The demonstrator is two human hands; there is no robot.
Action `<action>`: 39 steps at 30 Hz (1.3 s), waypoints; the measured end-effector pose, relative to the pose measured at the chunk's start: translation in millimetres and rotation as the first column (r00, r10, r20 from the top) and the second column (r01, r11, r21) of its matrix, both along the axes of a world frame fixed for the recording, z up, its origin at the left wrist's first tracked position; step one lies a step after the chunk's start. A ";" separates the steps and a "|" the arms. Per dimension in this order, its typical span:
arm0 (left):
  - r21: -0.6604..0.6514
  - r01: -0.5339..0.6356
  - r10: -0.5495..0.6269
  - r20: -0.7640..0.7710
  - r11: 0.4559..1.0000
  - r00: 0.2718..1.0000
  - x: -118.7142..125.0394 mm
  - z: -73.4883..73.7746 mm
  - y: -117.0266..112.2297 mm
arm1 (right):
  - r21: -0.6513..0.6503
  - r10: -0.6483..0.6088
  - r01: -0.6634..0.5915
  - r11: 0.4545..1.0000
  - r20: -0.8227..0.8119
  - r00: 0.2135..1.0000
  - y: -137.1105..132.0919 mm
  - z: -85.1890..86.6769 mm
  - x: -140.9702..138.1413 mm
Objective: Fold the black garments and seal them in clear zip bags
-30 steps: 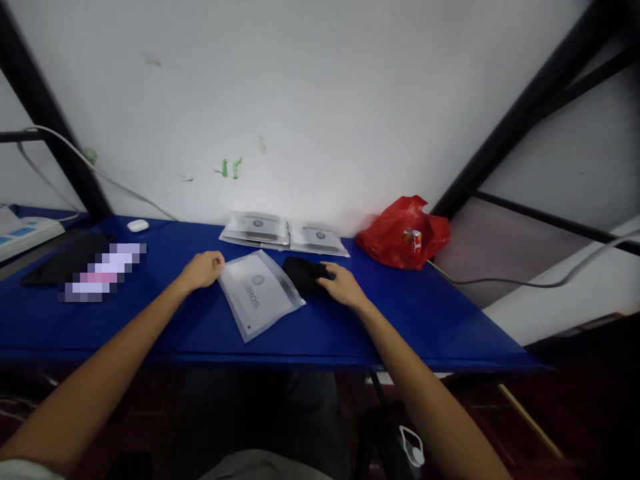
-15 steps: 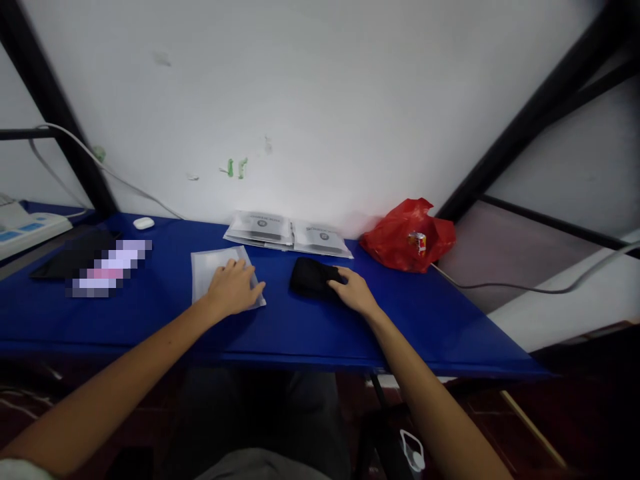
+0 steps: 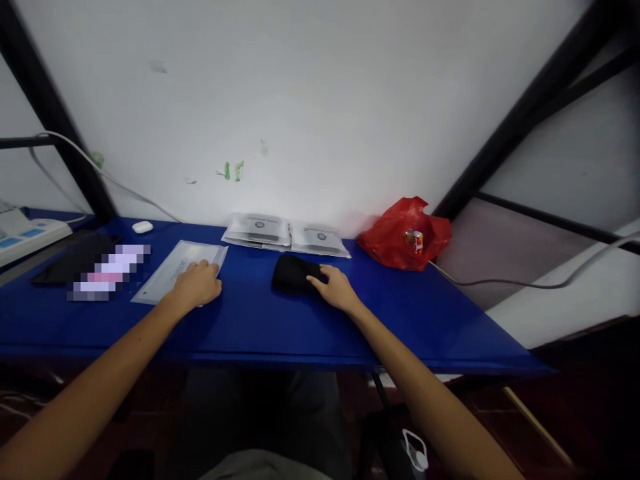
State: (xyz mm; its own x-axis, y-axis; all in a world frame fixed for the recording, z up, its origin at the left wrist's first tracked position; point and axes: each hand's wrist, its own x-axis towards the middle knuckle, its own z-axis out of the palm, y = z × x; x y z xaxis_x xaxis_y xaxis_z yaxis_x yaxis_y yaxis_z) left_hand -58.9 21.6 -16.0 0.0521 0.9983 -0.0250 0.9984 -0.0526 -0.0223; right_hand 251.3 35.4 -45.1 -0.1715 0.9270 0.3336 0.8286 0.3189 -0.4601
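Observation:
At the left of the blue table, a translucent zip bag [image 3: 167,270] with faint grey print lies slanted. My left hand [image 3: 199,285] is over its right part, fingers bent down onto it and thumb toward the right; the fingertips are partly hidden. Near the middle, my right hand [image 3: 337,288] grips the right end of a soft black folded cloth item [image 3: 295,275], thumb on the near side and fingers on the far side. The black item rests on the table, and its exact kind does not show.
Flat printed bags [image 3: 260,228] lie along the wall. A red plastic bag [image 3: 407,237] sits at the back right by a cable. To the left are a white earbud case [image 3: 143,227], a dark flat object [image 3: 65,263] and a power strip [image 3: 35,237]. The blue table [image 3: 250,327] ends nearby.
My left hand has moved left with the zip bag, which has turned and now shows its print. My right hand and the black item have shifted slightly left.

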 end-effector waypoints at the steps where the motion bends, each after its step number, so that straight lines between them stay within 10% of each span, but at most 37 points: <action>1: -0.005 -0.024 0.024 -0.003 1.000 1.000 -2.0 0.1 1.3 | 0.004 0.012 -0.012 1.000 0.007 1.000 0.1 0.6 -2.6; 6: 0.104 -0.056 0.058 -0.021 0.993 0.998 6.1 -2.2 4.5 | 0.002 0.023 -0.022 1.000 -0.051 0.998 0.0 3.6 -2.2; 10: 0.246 0.170 -0.195 0.078 0.954 0.978 28.3 -16.5 11.1 | 0.032 -0.032 0.033 0.999 -0.015 0.999 0.7 -1.2 16.1; 19: 0.199 0.226 -0.266 0.205 0.953 0.942 45.0 -48.9 21.6 | -0.099 -0.148 0.178 0.979 0.253 0.956 -3.2 -14.4 39.9; 31: 0.316 0.226 -0.314 0.266 0.922 0.911 47.2 -39.7 12.2 | -0.050 -0.157 0.171 0.984 0.211 0.965 -1.6 -21.6 41.7; 39: 0.487 0.439 -0.580 0.183 0.755 0.794 103.2 -15.1 -15.1 | -0.057 -0.170 0.184 0.981 0.196 0.966 -1.8 -21.3 40.7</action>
